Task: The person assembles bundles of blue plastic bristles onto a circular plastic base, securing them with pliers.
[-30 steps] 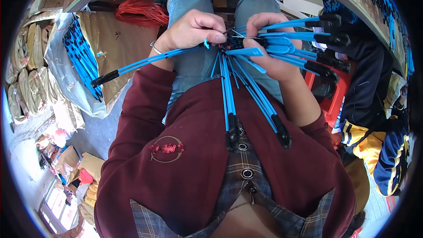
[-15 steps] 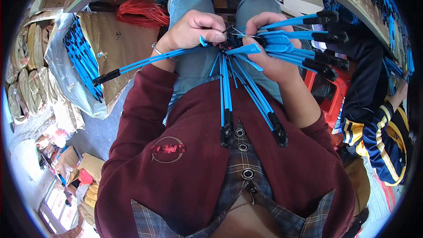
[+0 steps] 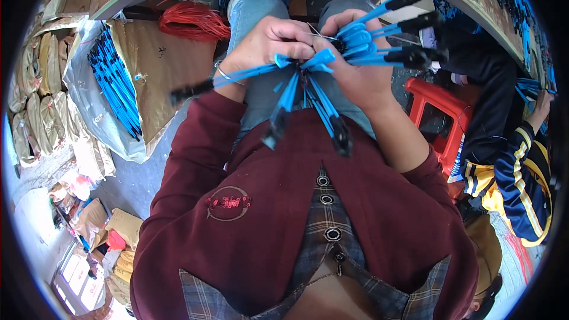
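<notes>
Right fingers (image 3: 345, 19) gripping blue rods (image 3: 357, 38); left fingers (image 3: 294, 50) closed, contents hidden; black ends (image 3: 409, 57) blurred.

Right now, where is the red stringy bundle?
The red bundle is upper left in the head view, by the brown sheet, beside the left knee.

Slim, black-ended blue rods (image 3: 322, 57) fan out in clusters from a shared middle
</notes>
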### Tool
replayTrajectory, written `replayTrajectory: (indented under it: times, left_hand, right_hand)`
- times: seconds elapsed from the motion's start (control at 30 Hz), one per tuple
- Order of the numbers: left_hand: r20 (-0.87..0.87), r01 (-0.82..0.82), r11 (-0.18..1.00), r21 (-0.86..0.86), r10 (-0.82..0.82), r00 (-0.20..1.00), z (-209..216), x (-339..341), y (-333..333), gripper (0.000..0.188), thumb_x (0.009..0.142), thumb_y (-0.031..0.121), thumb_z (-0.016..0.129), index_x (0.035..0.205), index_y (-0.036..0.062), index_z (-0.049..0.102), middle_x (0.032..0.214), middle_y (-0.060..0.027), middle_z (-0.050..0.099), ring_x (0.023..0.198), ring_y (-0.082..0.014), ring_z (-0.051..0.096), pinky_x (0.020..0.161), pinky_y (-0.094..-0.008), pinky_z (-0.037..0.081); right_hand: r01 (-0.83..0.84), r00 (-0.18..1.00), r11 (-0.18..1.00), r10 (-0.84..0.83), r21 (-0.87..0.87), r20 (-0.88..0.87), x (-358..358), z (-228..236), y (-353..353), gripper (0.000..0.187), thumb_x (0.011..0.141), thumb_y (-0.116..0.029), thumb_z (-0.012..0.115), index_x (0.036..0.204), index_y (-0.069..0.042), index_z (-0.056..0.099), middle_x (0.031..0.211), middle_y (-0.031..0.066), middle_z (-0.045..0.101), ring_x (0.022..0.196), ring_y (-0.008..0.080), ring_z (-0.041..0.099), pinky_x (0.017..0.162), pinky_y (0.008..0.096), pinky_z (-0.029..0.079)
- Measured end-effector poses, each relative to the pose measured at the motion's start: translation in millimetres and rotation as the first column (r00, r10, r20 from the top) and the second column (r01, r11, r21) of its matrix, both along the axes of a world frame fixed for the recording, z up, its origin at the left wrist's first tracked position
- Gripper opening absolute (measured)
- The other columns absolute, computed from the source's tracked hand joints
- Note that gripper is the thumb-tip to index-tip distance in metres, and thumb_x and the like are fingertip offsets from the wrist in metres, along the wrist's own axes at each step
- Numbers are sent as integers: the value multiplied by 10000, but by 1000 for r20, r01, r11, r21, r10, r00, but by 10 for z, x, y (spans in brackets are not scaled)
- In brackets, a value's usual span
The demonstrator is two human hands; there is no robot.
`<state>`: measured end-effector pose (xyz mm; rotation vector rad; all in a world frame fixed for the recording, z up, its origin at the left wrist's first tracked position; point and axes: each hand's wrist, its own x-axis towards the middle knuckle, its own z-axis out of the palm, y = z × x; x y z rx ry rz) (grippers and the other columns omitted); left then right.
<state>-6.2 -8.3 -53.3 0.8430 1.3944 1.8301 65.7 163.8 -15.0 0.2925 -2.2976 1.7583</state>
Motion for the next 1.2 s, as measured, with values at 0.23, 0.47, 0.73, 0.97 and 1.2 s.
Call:
replayTrajectory:
  times: [0.23,0.47,0.73,0.97,1.2]
  left_hand:
    - [522,-371,924,94,272,808,203,49,-66,334,787,128,638,1088,21,541,876,-55,603,805,-140,570,730,-256,452]
    - [-128,-507,856,-105,494,860,230,287,70,395,732,163,706,1069,29,549,899,-36,595,815,-119,553,746,-262,449]
    - [-246,-456,889,-44,433,867,246,237,-69,348,680,180,746,946,25,583,844,-24,586,776,-112,536,708,-264,442]
    - [-223,-154,988,-19,146,964,335,170,-167,348,654,261,716,848,1,590,892,-115,599,782,-194,554,711,-298,443]
    - [-87,-230,971,58,235,968,321,236,-222,241,677,116,706,860,2,600,818,-70,604,810,-169,574,745,-305,467]
  right_hand:
    - [168,980,985,-161,-49,119,-114,-43,-37,244,757,-45,667,938,-13,506,853,32,558,734,85,537,657,222,447]
    - [253,946,965,-232,-67,228,-195,96,-170,292,756,-186,696,925,-16,531,874,29,553,762,106,533,693,252,439]
    - [-302,953,953,301,-27,-9,-148,88,137,779,651,-282,772,1258,-33,351,1180,111,470,1056,187,478,905,314,368]
    - [-333,926,931,352,-147,137,-145,-476,591,1071,602,-222,788,1401,-61,93,1359,156,326,1274,256,322,1050,353,222]
    - [-456,819,887,451,-73,354,19,-317,173,552,679,-245,746,1120,-19,502,1035,72,541,955,176,517,824,320,405]
